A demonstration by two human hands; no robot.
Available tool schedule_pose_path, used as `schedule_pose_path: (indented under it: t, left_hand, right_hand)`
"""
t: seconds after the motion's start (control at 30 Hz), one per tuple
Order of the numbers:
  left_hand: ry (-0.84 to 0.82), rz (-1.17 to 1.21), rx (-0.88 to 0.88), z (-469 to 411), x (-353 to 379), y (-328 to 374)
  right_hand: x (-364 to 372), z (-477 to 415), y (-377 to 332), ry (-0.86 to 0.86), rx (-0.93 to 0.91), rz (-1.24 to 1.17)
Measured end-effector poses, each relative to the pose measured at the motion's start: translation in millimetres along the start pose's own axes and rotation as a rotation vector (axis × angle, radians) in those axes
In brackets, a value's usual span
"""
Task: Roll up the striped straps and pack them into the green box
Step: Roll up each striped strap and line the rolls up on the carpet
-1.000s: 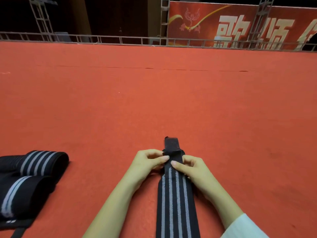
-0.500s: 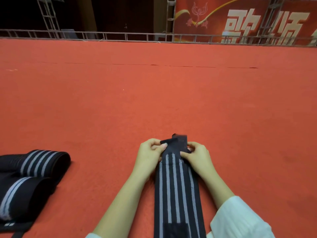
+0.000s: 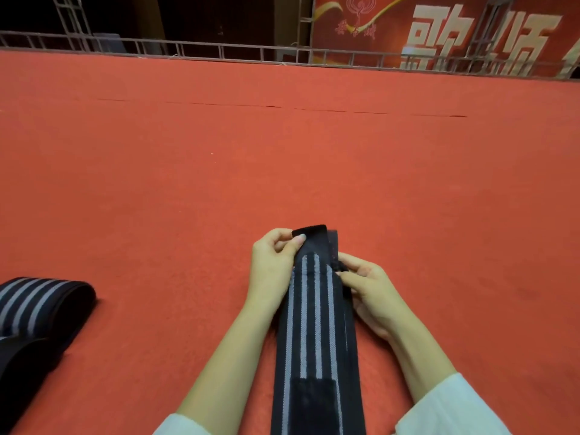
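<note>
Red carpet [image 3: 188, 183] stretches to a metal railing [image 3: 219, 51] and a red banner [image 3: 392, 23]. My left hand [image 3: 271, 268] and right hand [image 3: 373, 290] both pinch the far end of the striped strap [image 3: 314, 324].

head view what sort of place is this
Likely a stage or event venue: a wide red carpet, a metal truss railing along its far edge, and a big red banner with large characters behind it.

The striped strap [image 3: 315, 324] at six o'clock is showing matt, ribbed woven cloth with a fuzzy black hook-and-loop patch [image 3: 314, 403], the red carpet [image 3: 282, 167] beneath is looking matt and felt-like, and the railing [image 3: 219, 53] at twelve o'clock is showing dull grey metal.
</note>
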State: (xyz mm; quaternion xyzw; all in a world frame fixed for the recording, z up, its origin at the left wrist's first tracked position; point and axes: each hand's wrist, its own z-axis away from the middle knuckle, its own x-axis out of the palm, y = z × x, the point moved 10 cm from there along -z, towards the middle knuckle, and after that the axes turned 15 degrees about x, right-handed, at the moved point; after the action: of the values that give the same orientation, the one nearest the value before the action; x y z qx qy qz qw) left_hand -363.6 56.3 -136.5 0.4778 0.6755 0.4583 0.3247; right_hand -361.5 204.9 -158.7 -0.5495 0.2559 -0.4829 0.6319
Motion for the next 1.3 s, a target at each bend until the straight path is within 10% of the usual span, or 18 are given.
schedule_pose_path:
  t: [1.3]
  left_hand:
    - [0.044,-0.1,0.179,-1.8,14.4,12.3]
  right_hand:
    - [-6.3,3.3,-8.8,0.132,-0.093,-0.029]
